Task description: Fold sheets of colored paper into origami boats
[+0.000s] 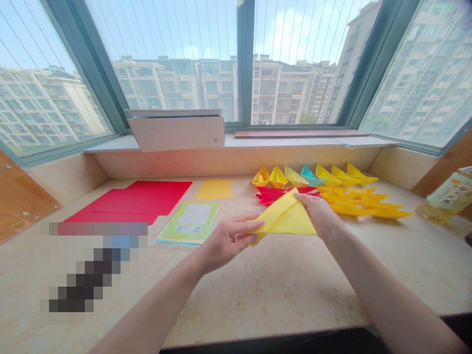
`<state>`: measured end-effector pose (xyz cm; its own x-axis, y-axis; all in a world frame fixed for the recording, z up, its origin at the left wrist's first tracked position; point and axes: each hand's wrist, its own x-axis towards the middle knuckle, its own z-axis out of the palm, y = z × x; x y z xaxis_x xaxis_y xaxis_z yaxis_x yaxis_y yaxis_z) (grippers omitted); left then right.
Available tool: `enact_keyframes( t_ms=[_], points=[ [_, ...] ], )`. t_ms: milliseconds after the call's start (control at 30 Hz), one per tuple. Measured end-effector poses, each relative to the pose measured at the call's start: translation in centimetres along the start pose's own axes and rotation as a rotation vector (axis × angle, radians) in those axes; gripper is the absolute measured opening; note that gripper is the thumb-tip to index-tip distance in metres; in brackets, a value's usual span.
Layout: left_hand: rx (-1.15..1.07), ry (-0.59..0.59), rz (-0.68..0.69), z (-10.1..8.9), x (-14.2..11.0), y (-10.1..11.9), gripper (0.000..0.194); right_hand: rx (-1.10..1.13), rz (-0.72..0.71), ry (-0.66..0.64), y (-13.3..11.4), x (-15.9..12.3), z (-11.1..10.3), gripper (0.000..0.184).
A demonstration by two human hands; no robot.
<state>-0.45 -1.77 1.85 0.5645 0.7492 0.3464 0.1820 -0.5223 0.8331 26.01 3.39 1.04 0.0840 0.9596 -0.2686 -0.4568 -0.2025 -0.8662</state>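
Observation:
A folded yellow paper triangle [286, 218] is held up above the marble windowsill counter [258, 285] between both hands. My left hand [226, 241] pinches its lower left corner, thumb on top. My right hand [320, 214] grips its right edge, fingers closed along the top. Behind the paper lie red folded pieces [267, 195].
Several finished paper boats [313, 176], yellow, orange and one teal, line the back right. Red sheets [136, 200], a yellow sheet [214, 189] and a green paper pack [190, 222] lie left. A white box [177, 132] sits on the ledge; a bottle [448, 194] stands far right.

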Motion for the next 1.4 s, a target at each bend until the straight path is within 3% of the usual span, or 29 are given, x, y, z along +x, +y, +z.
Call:
enact_keyframes(
  t_ms=[167, 300, 467, 567, 633, 733, 833, 900, 1000, 1100, 1400],
  points=[
    [0.067, 0.104, -0.006, -0.1, 0.2, 0.6, 0.034, 0.029, -0.061, -0.085, 0.1, 0.5, -0.4, 0.009],
    [-0.006, 0.177, -0.055, 0.0, 0.3, 0.4, 0.032, 0.020, -0.100, -0.086, 0.1, 0.3, -0.5, 0.017],
    [-0.228, 0.078, -0.158, 0.1, 0.2, 0.3, 0.033, 0.016, -0.126, -0.037, -0.4, 0.2, -0.6, 0.035],
    [-0.242, 0.007, -0.204, -0.1, 0.1, 0.2, 0.035, -0.019, -0.129, -0.069, -0.9, 0.1, -0.8, 0.040],
    [-0.200, 0.008, -0.199, -0.2, 0.1, 0.1, 0.036, -0.024, -0.135, -0.109, -1.1, -0.1, -0.9, 0.043],
    [-0.160, 0.100, -0.183, -0.5, 0.3, -0.1, 0.035, 0.001, -0.142, -0.136, -1.0, -0.4, -0.7, 0.048],
    [-0.215, 0.177, -0.229, -0.5, 0.5, 0.0, 0.035, 0.007, -0.148, -0.106, -0.6, -0.4, -0.5, 0.035],
    [-0.266, 0.154, -0.249, -0.3, 0.5, 0.3, 0.035, 0.001, -0.152, -0.080, -0.4, -0.2, -0.5, 0.024],
    [-0.300, 0.052, -0.181, 0.0, 0.2, 0.9, 0.038, -0.028, -0.138, -0.061, -0.3, 0.2, -0.7, 0.019],
    [-0.269, -0.052, -0.062, 0.2, -0.2, 1.1, 0.052, -0.061, -0.114, -0.061, -0.5, 0.3, -0.8, 0.021],
    [0.199, -0.152, 0.171, 0.1, -0.4, 0.0, 0.067, -0.068, -0.058, -0.119, -0.9, -0.6, -0.2, 0.012]
  ],
)
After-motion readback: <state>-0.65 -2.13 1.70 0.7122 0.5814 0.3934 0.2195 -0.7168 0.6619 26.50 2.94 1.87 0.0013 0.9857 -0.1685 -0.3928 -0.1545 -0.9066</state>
